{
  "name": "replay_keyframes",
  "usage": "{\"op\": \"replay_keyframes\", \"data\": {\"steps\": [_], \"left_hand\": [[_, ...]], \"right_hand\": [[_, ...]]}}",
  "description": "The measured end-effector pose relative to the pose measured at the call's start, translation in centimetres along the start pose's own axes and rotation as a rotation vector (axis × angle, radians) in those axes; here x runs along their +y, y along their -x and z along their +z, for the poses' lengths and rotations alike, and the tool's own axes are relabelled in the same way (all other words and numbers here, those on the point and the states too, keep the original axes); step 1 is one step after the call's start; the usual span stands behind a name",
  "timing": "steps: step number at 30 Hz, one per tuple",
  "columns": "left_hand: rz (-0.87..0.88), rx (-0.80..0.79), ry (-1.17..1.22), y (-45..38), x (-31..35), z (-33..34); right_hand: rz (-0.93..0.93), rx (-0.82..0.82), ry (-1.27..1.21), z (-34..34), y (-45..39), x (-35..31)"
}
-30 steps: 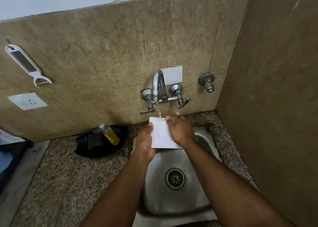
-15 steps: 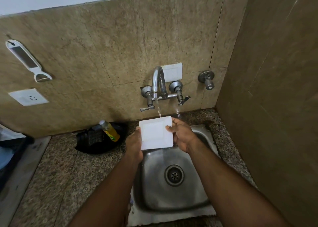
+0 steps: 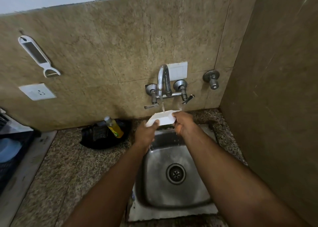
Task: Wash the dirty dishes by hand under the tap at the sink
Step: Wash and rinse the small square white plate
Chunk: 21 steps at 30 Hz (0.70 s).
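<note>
Above the steel sink [image 3: 173,159], in the head view, both hands hold a white square dish [image 3: 161,118] under the tap [image 3: 163,79]. A thin stream of water [image 3: 162,107] falls from the spout onto the dish's far part. The dish is tilted, its near edge toward the camera and its left corner lower. The left hand [image 3: 146,132] grips that lower left corner, fingers curled beneath and the thumb pressed on the edge. The right hand [image 3: 183,123] grips the right end, fingers wrapped over the rim. Water drips from below the hands into the basin, whose drain [image 3: 175,173] sits near the middle.

To the left of the sink, on the speckled stone counter [image 3: 77,166], a bottle of yellow liquid [image 3: 114,127] leans on a black heap (what it is I cannot tell). On the tiled wall hang a white peeler [image 3: 38,56] and, below it, a white socket plate [image 3: 37,91]. A separate valve [image 3: 211,78] sticks out to the right of the tap.
</note>
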<state>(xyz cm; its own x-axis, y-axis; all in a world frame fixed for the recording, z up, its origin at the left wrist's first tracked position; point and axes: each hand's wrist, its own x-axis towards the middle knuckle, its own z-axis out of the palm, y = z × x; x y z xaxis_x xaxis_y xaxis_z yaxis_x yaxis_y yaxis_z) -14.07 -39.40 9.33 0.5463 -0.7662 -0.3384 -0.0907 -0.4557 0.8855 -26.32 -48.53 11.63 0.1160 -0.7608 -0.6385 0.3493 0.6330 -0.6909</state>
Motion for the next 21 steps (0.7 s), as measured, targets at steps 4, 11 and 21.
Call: {"op": "replay_keyframes", "data": {"steps": [4,11,21], "left_hand": [[0.181,0.064,-0.560,0.6,1.1,1.9],[0.343,0.074,-0.337,2.0,2.6,3.3],[-0.153,-0.066,0.115,1.8,1.4,3.2]], "right_hand": [[-0.029,0.056,-0.124,-0.7,-0.1,-0.2],[-0.020,0.053,-0.343,-3.8,0.3,0.1],[-0.368,-0.064,0.318,-5.9,4.0,1.7]]}}
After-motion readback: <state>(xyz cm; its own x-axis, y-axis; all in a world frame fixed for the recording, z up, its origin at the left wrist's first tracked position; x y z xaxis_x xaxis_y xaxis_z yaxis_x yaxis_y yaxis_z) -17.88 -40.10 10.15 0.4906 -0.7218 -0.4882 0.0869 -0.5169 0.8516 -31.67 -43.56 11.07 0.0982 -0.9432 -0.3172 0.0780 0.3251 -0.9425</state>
